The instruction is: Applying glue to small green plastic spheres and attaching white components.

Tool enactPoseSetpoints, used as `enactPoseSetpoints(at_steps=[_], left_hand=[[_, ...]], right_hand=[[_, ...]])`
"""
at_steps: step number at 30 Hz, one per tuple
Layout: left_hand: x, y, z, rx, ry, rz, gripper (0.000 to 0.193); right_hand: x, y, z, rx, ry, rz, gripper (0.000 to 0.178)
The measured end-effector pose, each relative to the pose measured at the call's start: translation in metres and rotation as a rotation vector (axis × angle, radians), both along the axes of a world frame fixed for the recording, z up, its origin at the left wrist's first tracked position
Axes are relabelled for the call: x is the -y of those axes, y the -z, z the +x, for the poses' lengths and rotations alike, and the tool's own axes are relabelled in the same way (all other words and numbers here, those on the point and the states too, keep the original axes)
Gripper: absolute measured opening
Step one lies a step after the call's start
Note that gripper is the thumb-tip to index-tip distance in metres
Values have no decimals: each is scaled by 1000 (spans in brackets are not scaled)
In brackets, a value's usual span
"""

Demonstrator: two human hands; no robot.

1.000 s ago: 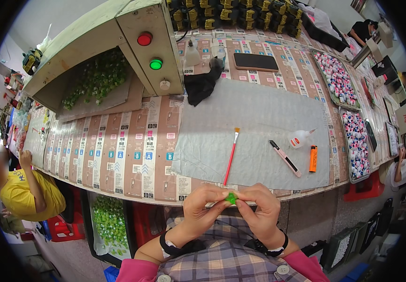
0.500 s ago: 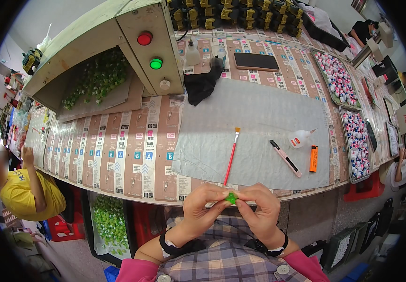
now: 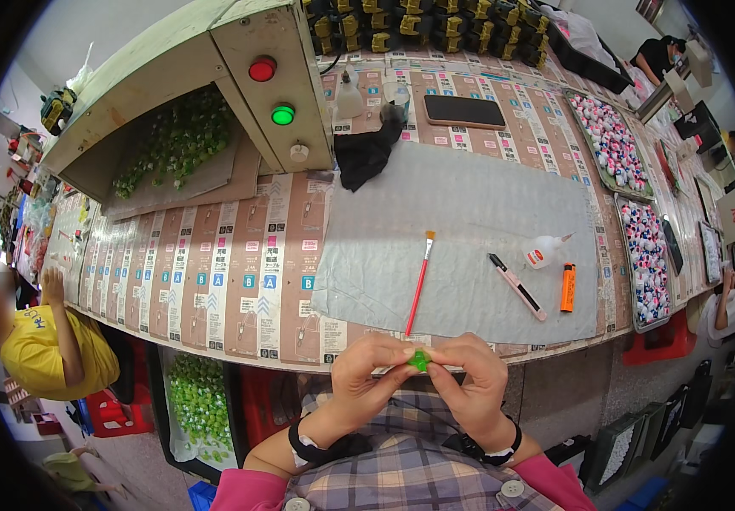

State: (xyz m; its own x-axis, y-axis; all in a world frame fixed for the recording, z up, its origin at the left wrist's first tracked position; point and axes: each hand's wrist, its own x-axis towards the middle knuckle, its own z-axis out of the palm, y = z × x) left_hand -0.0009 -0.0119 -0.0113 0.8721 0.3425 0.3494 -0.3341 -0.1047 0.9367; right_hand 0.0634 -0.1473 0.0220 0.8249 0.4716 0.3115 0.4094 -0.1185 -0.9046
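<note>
A small bright green plastic piece (image 3: pixel 419 360) sits pinched between both hands at the table's near edge. My left hand (image 3: pixel 369 375) grips its left side with thumb and fingertips. From the right, my right hand (image 3: pixel 472 379) closes on it the same way. The fingers cover much of the piece, so its exact shape is hidden. Just beyond my fingertips a red-handled brush (image 3: pixel 419 285) lies on the grey sheet (image 3: pixel 367 255). Further right on that sheet are a pink and black utility knife (image 3: pixel 517 287), a small white glue bottle (image 3: pixel 546 251) and an orange lighter (image 3: pixel 568 288).
A beige machine (image 3: pixel 274 111) at the left has green pieces (image 3: pixel 180 145) in its opening. Below the table stands a black tray (image 3: pixel 163 409) of green pieces. Trays of pink, white and blue pieces (image 3: pixel 610 145) line the right. A phone (image 3: pixel 464 111) and black cloth (image 3: pixel 367 156) lie behind.
Both hands stay nearly still around the green piece. At the far left, the person in yellow has shifted an arm slightly, and another person's limb shows at the lower left.
</note>
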Motion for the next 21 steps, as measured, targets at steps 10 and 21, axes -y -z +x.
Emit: enactPoseSetpoints(at_steps=[10, 21], left_hand=[[0, 1, 0, 13, 3, 8, 23], [-5, -3, 6, 185, -20, 152, 24]], right_hand=[[0, -2, 0, 15, -3, -4, 16], [2, -6, 0, 102, -40, 15, 17]])
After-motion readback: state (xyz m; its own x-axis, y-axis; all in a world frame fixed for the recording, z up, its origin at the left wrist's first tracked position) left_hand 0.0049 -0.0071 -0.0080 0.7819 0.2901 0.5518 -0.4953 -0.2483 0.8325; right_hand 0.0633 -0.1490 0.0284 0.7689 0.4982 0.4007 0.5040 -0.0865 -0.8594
